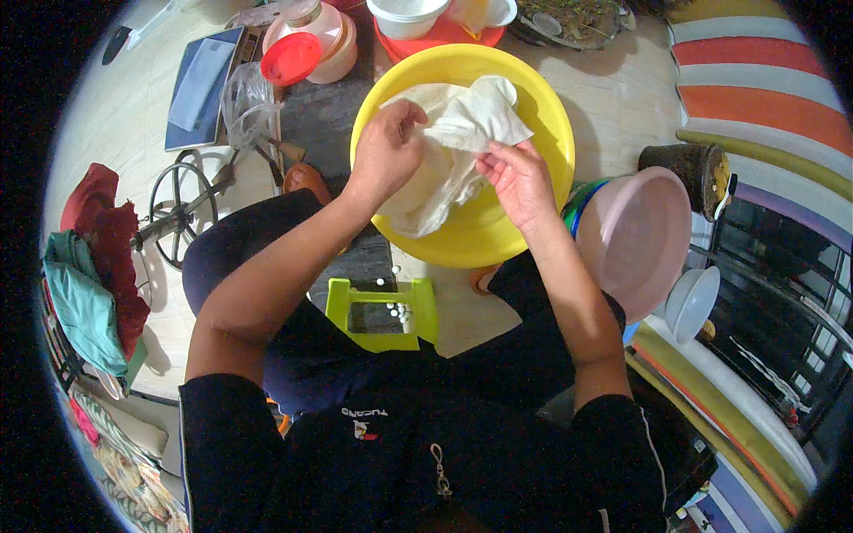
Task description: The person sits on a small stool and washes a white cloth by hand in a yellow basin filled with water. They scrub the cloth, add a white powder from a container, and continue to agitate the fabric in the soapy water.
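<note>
Hands apparently grip cloth over yellow basin.

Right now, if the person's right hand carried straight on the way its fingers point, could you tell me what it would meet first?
The right hand points up-left and already grips the crumpled white cloth, so it would press further into that, then probably the far wall of the round yellow plastic basin; depth is unclear.

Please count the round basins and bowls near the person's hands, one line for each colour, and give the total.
Large yellow round plastic basin, holding the white cloth: 1
Pink round plastic basin: 1
Small white round bowl: 1
Total: 3
</note>
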{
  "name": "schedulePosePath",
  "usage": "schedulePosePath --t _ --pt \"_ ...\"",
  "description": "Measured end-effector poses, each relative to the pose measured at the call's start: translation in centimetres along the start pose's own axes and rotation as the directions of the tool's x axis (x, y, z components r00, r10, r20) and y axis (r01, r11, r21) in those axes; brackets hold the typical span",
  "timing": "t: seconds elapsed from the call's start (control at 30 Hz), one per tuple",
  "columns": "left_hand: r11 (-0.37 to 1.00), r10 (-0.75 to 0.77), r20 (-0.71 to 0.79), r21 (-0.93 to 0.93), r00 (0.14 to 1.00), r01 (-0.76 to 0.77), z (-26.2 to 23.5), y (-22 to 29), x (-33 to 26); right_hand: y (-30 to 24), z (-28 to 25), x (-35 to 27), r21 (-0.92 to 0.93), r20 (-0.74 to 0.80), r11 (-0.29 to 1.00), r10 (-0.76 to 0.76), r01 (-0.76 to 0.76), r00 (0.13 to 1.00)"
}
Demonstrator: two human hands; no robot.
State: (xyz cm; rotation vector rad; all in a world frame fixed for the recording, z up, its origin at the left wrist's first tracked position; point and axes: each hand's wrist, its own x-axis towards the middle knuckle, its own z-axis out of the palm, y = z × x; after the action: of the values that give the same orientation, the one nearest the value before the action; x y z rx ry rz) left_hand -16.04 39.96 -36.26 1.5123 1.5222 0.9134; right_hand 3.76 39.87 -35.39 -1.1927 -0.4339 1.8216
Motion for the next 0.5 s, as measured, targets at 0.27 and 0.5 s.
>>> schedulePosePath --t 0.27,0.5 --pt "0.990 -0.076 0.323 0.134 0.943 0.034 -0.1 -2.5 -1.8 1.1 -1.2 0.9 -0.004 -0.007 0.986 0.165 -0.165 0.986" --pt "0.960 -0.179 0.347 -0.143 0.921 0.240 0.9 -4.5 -2.4 1.0 -1.3 1.4 -0.020 0.015 0.976 0.218 -0.217 0.976"
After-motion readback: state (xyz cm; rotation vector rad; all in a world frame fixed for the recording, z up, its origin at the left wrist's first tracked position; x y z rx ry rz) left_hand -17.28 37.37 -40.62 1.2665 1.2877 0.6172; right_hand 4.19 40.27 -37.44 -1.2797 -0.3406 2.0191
